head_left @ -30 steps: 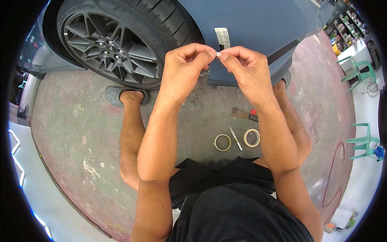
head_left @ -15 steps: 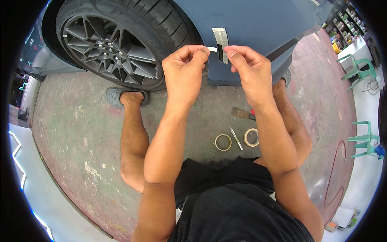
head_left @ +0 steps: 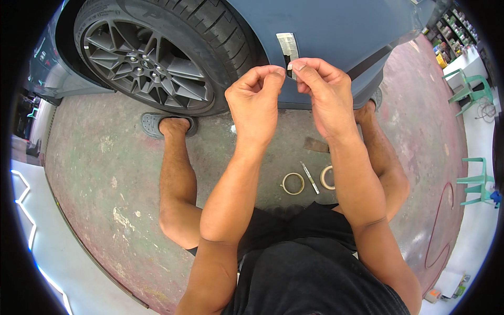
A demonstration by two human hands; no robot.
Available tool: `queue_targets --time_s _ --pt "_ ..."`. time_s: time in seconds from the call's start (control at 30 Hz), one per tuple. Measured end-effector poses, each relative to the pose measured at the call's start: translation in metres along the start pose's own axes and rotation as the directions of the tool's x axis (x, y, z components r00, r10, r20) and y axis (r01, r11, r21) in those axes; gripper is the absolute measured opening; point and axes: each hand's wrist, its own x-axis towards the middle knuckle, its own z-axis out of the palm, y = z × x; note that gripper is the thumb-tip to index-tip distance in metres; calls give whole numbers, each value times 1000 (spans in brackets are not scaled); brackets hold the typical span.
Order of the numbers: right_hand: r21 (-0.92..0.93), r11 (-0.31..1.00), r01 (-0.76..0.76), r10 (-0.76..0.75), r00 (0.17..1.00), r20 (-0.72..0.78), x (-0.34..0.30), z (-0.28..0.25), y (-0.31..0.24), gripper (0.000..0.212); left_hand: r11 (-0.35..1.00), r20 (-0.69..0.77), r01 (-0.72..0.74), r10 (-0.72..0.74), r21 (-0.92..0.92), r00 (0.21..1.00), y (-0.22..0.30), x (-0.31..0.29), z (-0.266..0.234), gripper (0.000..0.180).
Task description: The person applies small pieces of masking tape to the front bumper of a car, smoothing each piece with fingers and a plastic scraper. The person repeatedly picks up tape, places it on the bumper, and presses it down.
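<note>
Both hands are raised in front of the blue car bumper (head_left: pixel 336 26), fingertips close together. My left hand (head_left: pixel 254 105) is closed in a pinch; what it holds, if anything, is hidden. Thumb and forefinger of my right hand (head_left: pixel 329 97) pinch a small white strip (head_left: pixel 290 66), which sits in the narrow gap between the hands. Just behind them, a pale masking tape patch (head_left: pixel 286 42) is stuck on the bumper beside a dark slot, whose lower part my fingers cover.
A tyre with a dark spoked wheel (head_left: pixel 147 65) stands at left. On the floor between my legs lie a tape roll (head_left: pixel 302 184), a thin silver pen-like tool (head_left: pixel 310 177), another tape roll (head_left: pixel 323 179) and a scraper (head_left: pixel 316 145). Green chairs (head_left: pixel 475 181) stand at right.
My left hand has moved right, closer to my right hand, narrowing the gap. The white strip that stuck out from my left fingertips now shows at my right fingertips.
</note>
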Motion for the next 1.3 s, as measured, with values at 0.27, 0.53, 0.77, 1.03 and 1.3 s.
queue_targets --time_s 0.27,0.53,0.77,1.03,1.3 --pt "-343 937 62 -36 996 81 5 -6 -6 19 984 35 -19 13 175 999 8 5 -2 16" --pt "-259 961 99 -111 993 -29 9 -4 -7 24 996 -56 87 -89 -37 995 13 16 13 12" --pt "-240 969 -57 53 998 -23 0 -20 -4 26 998 -257 2 -18 -63 966 8 29 40 14" --pt "-139 989 -48 41 998 -52 0 -28 1 23 995 -335 -56 27 -77 942 3 30 50 13" --pt "-119 991 -64 58 997 -56 -1 -34 1 22 992 -372 -65 20 -111 928 3 31 57 13"
